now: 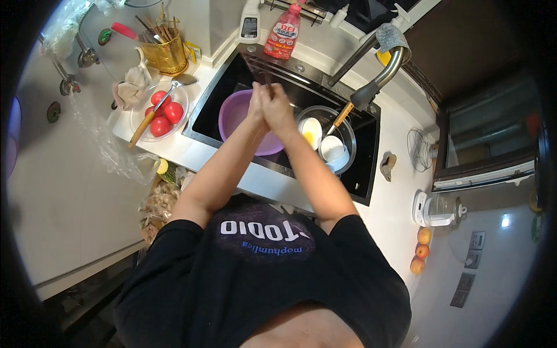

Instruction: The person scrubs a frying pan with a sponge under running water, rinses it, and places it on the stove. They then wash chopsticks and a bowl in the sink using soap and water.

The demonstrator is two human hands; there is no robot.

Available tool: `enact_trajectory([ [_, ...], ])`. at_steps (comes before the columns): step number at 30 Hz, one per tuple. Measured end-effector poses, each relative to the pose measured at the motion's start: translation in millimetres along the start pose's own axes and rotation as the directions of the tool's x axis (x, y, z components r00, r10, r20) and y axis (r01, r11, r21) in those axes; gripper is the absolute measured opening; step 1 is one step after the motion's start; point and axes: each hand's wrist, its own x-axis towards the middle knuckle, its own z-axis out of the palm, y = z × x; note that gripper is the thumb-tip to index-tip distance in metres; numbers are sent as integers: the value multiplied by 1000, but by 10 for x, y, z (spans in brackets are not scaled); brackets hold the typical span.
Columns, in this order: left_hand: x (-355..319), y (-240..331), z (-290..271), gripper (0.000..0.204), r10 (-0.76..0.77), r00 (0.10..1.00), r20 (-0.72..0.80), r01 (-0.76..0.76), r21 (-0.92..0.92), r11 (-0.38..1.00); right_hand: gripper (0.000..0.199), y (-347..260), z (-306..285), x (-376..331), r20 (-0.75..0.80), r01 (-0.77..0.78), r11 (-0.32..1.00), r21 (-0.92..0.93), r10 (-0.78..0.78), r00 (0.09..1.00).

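Above the dark sink point(203, 119), my two hands are pressed together, near the far rim of a purple basin point(232, 113). My left hand point(256, 105) is closed against my right hand point(277, 107), which is closed too. Dark brown, thin sticks point(267, 87) poke out beyond the fingers toward the back of the sink; their exact kind is hard to make out. To the right of my hands, a clear round bowl point(350, 136) holds a white bowl with yellow in it point(311, 131), a white cup point(332, 148) and a wooden-handled utensil point(343, 114).
A curved faucet point(383, 75) arches over the sink's right side. Bottles point(283, 32) stand behind it. On the left counter are a bowl of tomatoes point(159, 127), a ladle point(142, 129) and a yellow utensil holder point(165, 55). A glass kettle point(438, 210) and fruit point(422, 250) stand right.
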Motion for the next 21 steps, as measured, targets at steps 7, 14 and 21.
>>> enact_trajectory([
  [7, 113, -285, 128, 41, 36, 970, 240, 7, -176, 984, 75, 273, -188, 190, -120, -24, 983, -183, 2, 993],
  [14, 278, -276, -163, 47, 73, 997, 30, -70, -86, 994, 53, 608, 155, 15, -112, 201, 974, -101, -211, 971],
  [21, -93, -368, 380, 45, -47, 993, 110, 58, -96, 994, 52, 669, -254, 436, -14, -196, 981, -1, 196, 981],
])
